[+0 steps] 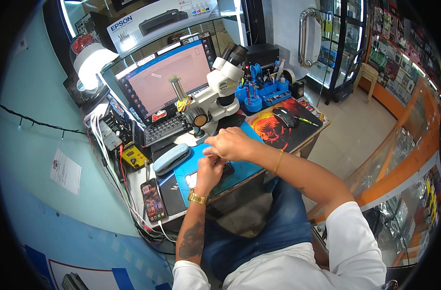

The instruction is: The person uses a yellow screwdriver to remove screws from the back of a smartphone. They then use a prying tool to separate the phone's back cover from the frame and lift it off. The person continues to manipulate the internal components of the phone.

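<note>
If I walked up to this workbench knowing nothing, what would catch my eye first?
Probably the white microscope standing at the middle of the bench, in front of a lit laptop screen. Just below it, the left hand and right hand meet over a small dark device on a blue work mat. To the right lies a vivid red and orange mouse pad with a dark mouse on it.

We see a small dark phone (pixel 225 169) lying flat on the blue work mat (pixel 244 169), mostly hidden under our hands, its details too covered to tell.
</note>
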Available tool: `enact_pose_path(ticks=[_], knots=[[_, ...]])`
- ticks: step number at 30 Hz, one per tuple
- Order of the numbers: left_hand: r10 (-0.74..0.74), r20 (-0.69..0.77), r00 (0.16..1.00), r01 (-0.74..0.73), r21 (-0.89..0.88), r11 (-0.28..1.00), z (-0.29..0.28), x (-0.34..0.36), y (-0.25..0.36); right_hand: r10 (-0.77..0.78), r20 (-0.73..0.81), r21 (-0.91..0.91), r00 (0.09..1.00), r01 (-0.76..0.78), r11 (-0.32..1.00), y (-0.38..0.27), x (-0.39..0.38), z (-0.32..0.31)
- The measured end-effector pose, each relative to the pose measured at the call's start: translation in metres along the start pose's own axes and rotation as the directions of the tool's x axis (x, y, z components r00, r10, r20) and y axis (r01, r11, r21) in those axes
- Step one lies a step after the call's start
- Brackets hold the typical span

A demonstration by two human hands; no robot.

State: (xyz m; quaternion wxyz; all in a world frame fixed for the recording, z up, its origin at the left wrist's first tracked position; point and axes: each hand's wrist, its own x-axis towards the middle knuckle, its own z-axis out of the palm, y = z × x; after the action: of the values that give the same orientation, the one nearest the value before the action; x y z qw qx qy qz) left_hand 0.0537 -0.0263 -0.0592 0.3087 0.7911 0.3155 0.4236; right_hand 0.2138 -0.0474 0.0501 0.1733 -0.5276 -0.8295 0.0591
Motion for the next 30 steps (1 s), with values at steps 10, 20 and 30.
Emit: enact_pose_path(ticks=[10, 20, 30], knots=[[-0.022, -0.051, 0.998, 0.029, 0.129, 0.991, -0.002, 0.003, 0.014, 0.06, 0.013, -0.103, 0.998, -0.059, 0.993, 0.003, -0.002, 0.002], [-0.041, -0.093, 0.995, 0.066, 0.277, 0.959, 0.008, -0.013, 0.017, -0.098, -0.053, -0.023, 0.994, 0.097, 0.995, 0.017, -0.011, 0.01], [-0.128, -0.066, 0.99, 0.143, 0.515, 0.845, 0.01, -0.027, 0.006, -0.123, 0.034, 0.024, 0.992, 0.122, 0.992, 0.016, -0.014, 0.0]])
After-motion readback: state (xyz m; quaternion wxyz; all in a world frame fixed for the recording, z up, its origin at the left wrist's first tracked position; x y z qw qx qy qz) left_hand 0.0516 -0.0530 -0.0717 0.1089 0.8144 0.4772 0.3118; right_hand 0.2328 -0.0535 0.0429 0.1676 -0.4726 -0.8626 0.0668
